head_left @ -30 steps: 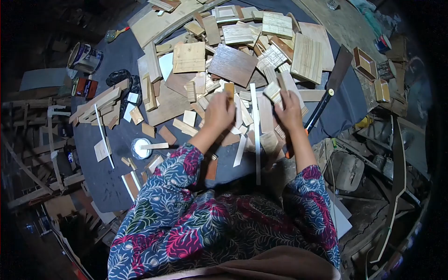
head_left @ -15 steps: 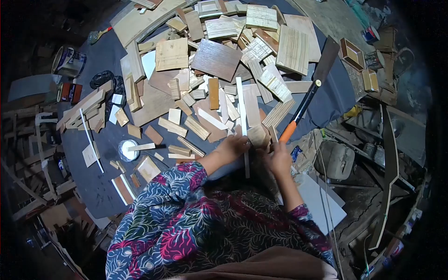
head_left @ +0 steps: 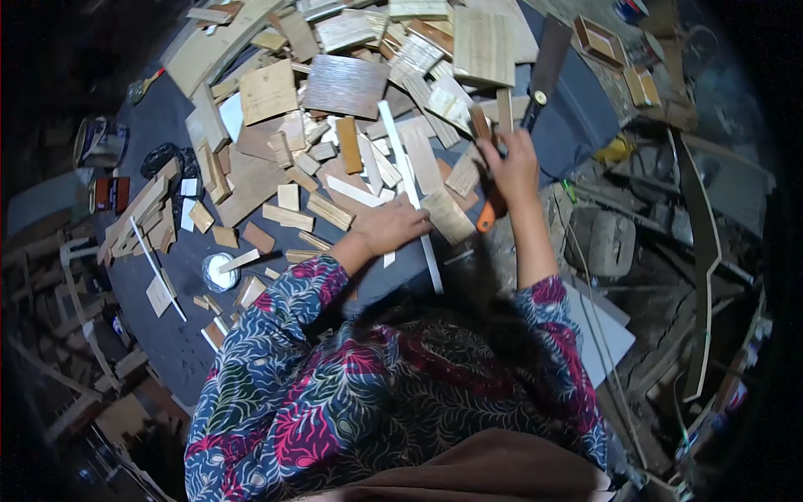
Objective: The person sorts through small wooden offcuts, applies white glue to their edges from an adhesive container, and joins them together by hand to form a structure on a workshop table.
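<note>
My left hand (head_left: 391,226) lies low over the table with its fingers stretched across a long white strip (head_left: 405,171). Its fingertips are close to a pale wooden block (head_left: 449,216). Farther right, my right hand (head_left: 514,163) is raised with its fingers closed around small wooden pieces; a brown piece (head_left: 480,123) and a lighter piece (head_left: 504,109) stick up from the fingers. Behind and beneath that hand lies a handsaw, with a dark blade (head_left: 554,54) and an orange handle end (head_left: 490,211). Part of the saw handle is hidden by the hand.
Wood offcuts pile across the dark-covered table (head_left: 159,109), including a dark brown board (head_left: 345,86). An open tub of white paste (head_left: 221,272) with a stick in it stands left. A black plastic bag (head_left: 167,159) and a paint can (head_left: 100,142) are farther left.
My right hand has moved up and away from my left hand, with wooden pieces in it. My left hand has shifted left and flattened over the white strip. The camera view has shifted.
</note>
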`<state>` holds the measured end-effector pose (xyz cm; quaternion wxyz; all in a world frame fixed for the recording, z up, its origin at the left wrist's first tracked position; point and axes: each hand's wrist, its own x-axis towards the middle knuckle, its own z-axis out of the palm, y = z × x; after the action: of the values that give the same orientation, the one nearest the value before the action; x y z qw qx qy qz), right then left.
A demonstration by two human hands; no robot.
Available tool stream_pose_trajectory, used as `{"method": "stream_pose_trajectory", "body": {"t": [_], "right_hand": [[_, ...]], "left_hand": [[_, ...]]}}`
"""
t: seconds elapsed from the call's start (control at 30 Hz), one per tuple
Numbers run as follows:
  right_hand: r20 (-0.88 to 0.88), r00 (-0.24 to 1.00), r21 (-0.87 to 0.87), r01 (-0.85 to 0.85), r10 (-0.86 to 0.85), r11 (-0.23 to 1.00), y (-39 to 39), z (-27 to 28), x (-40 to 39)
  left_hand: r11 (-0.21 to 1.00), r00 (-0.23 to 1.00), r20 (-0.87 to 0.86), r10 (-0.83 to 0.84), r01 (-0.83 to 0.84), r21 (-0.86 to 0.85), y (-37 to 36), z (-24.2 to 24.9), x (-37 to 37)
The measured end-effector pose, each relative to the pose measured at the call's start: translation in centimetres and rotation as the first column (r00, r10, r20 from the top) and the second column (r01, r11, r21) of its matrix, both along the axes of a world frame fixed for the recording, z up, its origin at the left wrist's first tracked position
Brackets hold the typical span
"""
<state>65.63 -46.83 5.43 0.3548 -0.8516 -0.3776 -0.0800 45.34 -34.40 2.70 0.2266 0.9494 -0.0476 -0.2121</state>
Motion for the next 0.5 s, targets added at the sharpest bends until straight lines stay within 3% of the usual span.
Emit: {"method": "stream_pose_trajectory", "body": {"t": [0.07,0.1,0.17,0.23,0.27,0.33,0.37,0.4,0.43,0.47,0.5], "right_hand": [[-0.099,0.995,0.103,0.004,0.006,0.995,-0.2,1.1,-0.2],[-0.178,0.984,0.131,-0.008,0.032,0.991,-0.5,1.4,-0.9],[-0.349,0.930,0.031,-0.109,0.113,0.994,-1.8,1.8,-4.1],[-0.653,0.727,0.149,-0.152,0.213,0.977,-3.0,-2.2,-7.8],[-0.654,0.720,0.159,-0.170,0.233,0.973,-2.8,-2.2,-8.5],[-0.909,0.303,0.289,-0.041,0.287,0.957,-2.4,-2.5,-10.1],[-0.911,0.290,0.290,-0.052,0.292,0.956,-2.0,-2.7,-10.2],[-0.891,0.376,0.276,0.001,0.256,0.961,-1.3,-3.1,-9.5],[-0.862,0.459,0.267,0.055,0.213,0.962,-0.5,-3.4,-8.5],[-0.652,0.731,0.250,-0.044,0.202,0.967,0.2,-2.7,-7.2],[-0.360,0.912,0.201,-0.131,0.198,0.971,0.8,-1.9,-5.8]], "left_hand": [[0.990,0.895,0.424,-0.138,0.108,0.095,0.8,-0.2,-0.1],[0.989,0.894,0.424,-0.145,0.114,0.097,0.7,0.1,0.1],[0.998,0.877,0.480,-0.016,-0.017,0.064,0.9,1.2,0.0],[0.989,0.831,0.554,0.055,-0.120,0.081,1.0,1.8,0.0],[0.989,0.815,0.575,0.069,-0.131,0.068,1.4,1.9,0.2],[0.988,0.801,0.588,0.107,-0.154,0.030,2.5,2.5,1.2],[0.986,0.799,0.588,0.130,-0.167,0.009,3.1,3.0,2.1],[0.983,0.688,0.721,0.084,-0.175,0.051,3.8,3.4,3.1],[0.975,0.640,0.751,0.163,-0.220,-0.024,4.3,3.8,3.8],[0.935,0.589,0.750,0.301,-0.335,-0.112,4.7,4.4,4.5],[0.875,0.521,0.737,0.431,-0.441,-0.200,4.9,4.7,4.7]]}}
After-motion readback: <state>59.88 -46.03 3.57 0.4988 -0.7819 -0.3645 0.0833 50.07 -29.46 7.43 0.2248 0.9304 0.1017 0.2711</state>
